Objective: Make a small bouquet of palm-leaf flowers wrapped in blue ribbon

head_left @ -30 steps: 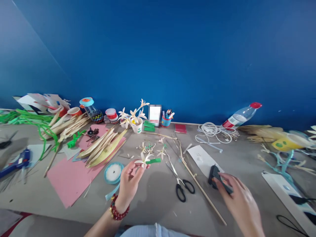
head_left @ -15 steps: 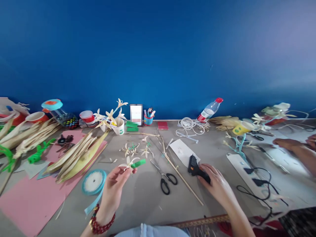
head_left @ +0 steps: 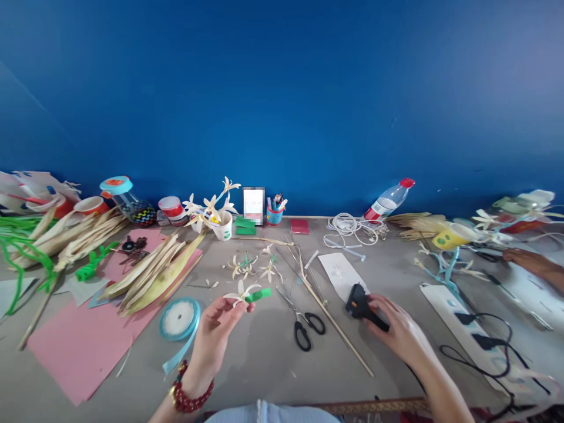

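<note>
At 11 o'clock, my left hand (head_left: pixel 215 330) pinches a pale flower (head_left: pixel 241 292) with a green strip (head_left: pixel 259 295). Scissors (head_left: pixel 298 314) lie on the worktop (head_left: pixel 259 367) at 1 o'clock. At 2 o'clock, my right hand (head_left: pixel 400 330) grips a black glue gun (head_left: pixel 362 305).

- Here's the right hand (head_left: pixel 399 335) changing its hold: the thumb, reaching onto the body of the black glue gun (head_left: pixel 359 301) a second ago, now sits back along the handle!
- The flower (head_left: pixel 240 292) in the left hand (head_left: pixel 215 338) has its green strip (head_left: pixel 259 295) slanting up a little more.
- The whole view has swung right, then eased slightly back left.
- In comes a co-worker's arm (head_left: pixel 535 263), far right; a second hand beside it has already slipped out.
- More of the power strip (head_left: pixel 466 333) now shows.
- Gone off the left: the blue glue gun.
</note>
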Tool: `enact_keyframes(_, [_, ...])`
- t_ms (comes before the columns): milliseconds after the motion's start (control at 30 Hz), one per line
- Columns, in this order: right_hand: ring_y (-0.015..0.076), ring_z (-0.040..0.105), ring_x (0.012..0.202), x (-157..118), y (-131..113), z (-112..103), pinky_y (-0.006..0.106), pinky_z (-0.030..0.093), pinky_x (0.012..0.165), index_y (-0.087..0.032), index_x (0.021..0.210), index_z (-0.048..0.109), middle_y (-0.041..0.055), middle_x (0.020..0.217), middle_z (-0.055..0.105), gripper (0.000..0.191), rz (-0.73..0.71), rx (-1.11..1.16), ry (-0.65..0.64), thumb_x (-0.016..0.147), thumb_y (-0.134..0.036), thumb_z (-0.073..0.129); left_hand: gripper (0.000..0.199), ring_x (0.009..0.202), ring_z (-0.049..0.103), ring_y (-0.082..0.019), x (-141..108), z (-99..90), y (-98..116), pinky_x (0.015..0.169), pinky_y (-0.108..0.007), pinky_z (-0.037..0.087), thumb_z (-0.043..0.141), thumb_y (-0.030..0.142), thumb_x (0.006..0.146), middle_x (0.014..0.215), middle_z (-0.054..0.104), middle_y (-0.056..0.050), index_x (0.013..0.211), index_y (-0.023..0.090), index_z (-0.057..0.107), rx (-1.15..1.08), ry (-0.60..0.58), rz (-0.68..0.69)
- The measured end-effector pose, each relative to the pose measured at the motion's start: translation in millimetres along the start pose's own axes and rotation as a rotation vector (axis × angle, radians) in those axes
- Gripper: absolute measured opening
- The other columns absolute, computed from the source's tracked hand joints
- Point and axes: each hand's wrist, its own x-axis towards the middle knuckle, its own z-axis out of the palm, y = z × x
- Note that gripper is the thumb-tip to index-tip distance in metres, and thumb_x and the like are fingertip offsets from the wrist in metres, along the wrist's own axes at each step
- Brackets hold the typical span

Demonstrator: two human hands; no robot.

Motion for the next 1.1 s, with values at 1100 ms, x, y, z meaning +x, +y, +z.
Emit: enact_keyframes(1100, [0.0171,0.061,0.054,16,-236,35,0.028,0.051,0.053,-0.023,0.083,0.065,0.0042,0.072,0.069,0.009,0.014,0.892,-0.036,0.088,-0.030,0.063,0.017,0.076,0.067,-0.018,-4,16.9,17,0.077,-0.028,0.048,0.069,0.032,0.084,0.073,0.072,-0.002,0.076,0.018,0.065,-0.065,-0.020,0.068])
